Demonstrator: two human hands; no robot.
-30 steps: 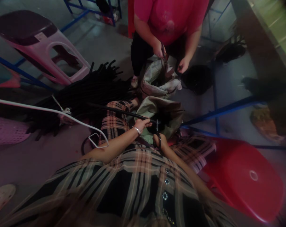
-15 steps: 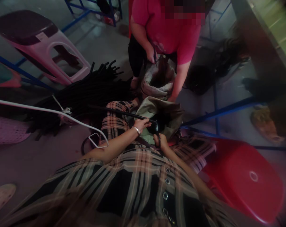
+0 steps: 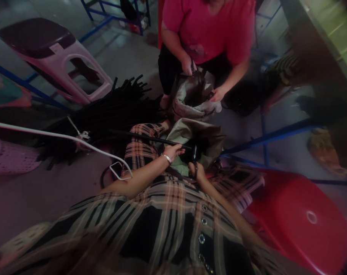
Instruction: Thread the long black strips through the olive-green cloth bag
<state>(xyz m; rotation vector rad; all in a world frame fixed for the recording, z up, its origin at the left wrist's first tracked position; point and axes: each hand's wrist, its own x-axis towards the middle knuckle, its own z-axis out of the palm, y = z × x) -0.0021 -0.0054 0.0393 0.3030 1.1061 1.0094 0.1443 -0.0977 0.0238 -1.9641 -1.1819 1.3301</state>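
My left hand (image 3: 173,151) is closed around a long black rod or tube (image 3: 149,138), which runs from the left across my knee to above an open sack (image 3: 210,134). Through the handles of a pair of scissors (image 3: 195,154) go the fingers of my right hand (image 3: 197,171). The blades point up, right at the tube's end; whether they touch it I cannot tell. Beneath both hands the sack gapes between my knees, its inside dark with contents I cannot make out.
Opposite sits a co-worker in a pink shirt (image 3: 205,34), hands at a second sack (image 3: 187,109). Black tubes (image 3: 104,110) lie bundled at left, near a pink stool (image 3: 84,76) and a basket (image 3: 13,156). A white cable (image 3: 61,133) crosses at left; a red stool (image 3: 302,217) stands right.
The co-worker's hand, lower beside the sack before, is now up at its rim. My hands keep the same hold on the tube and scissors; the whole view has shifted slightly.
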